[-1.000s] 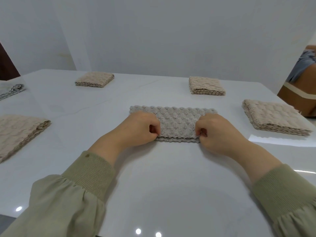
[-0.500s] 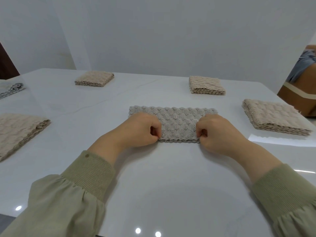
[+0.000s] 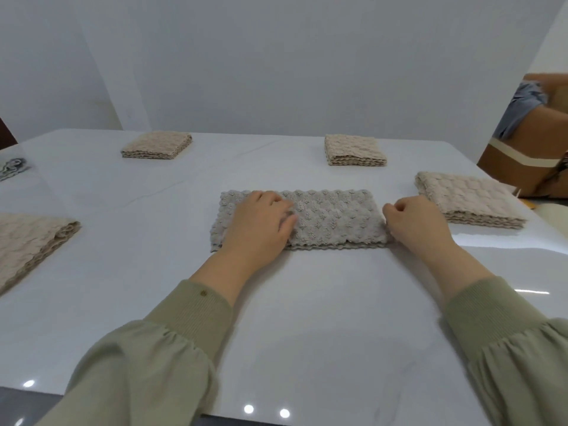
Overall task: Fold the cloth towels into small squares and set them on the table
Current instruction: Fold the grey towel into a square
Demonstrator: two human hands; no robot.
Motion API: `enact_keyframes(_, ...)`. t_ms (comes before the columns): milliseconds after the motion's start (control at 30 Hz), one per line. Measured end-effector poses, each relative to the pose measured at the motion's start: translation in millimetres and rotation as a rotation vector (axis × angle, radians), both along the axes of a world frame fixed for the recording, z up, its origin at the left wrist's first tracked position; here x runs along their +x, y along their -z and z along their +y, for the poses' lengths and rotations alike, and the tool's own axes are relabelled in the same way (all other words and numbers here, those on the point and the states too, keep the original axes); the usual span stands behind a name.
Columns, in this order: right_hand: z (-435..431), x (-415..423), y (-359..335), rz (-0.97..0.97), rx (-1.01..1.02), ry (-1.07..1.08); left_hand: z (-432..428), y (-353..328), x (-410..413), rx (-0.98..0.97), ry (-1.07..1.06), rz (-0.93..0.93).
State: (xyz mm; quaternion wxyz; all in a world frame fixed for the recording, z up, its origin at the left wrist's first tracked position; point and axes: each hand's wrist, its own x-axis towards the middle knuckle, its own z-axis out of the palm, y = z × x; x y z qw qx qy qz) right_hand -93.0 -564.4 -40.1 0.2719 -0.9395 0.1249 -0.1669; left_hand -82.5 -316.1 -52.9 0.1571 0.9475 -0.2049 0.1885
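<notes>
At the left edge of the white table (image 3: 307, 318) a near-left beige towel (image 3: 30, 238) lies folded, and a far-left beige towel (image 3: 156, 144) lies behind it, well apart. The task's thing, the grey towel (image 3: 335, 219), lies in the middle of the table as a long strip. I judge therefore that the fold end over end is the step in hand.

The left hand (image 3: 261, 226) rests on the left part of the strip. Its fingers lie loosely on the cloth and grasp nothing. The right hand (image 3: 415, 226) is at the right short end with its fingers curled in. They seem to pinch that end, though the contact is partly hidden.

To fold well, the left hand should hold the strip down near the middle, where the crease must come. The right hand should lift all layers together, carry them over to the left and put edge upon edge before pressing. The cloth looks thick and bumpy, so it will probably spring up if it is not pressed.

To the right lie a far-right beige towel (image 3: 353, 150) and a near-right beige towel (image 3: 467, 204), both already folded. The only container is the cardboard box (image 3: 522, 155) at the right edge, beyond the table. A grey-blue cloth (image 3: 519, 112) hangs over its top, and what is inside I cannot see.
</notes>
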Motion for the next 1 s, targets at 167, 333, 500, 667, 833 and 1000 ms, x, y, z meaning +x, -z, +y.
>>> enact_keyframes(167,-13.6,-0.4,-9.9,0.272,0.019,-0.039,-25.8,4.4,3.9,0.119,-0.183,0.215)
enact_keyframes(333,-19.2,-3.2,-18.4,0.389,-0.042,-0.132,-39.5,9.3,9.9,0.239,-0.224,0.368)
enact_keyframes(500,-18.1,-2.6,-19.0,0.403,-0.061,-0.186,-39.7,10.3,9.1,0.264,-0.240,0.357)
enact_keyframes(667,-18.6,-1.6,-21.1,0.304,-0.037,-0.094,-40.2,11.1,9.2,0.264,-0.249,0.355)
enact_keyframes(833,-15.6,-1.4,-13.0,0.377,-0.220,-0.089,-39.6,11.4,9.8,0.264,-0.256,0.377)
enact_keyframes(1000,-17.5,-1.4,-16.5,0.395,-0.240,-0.146,-39.2,10.8,9.1,0.259,-0.245,0.377)
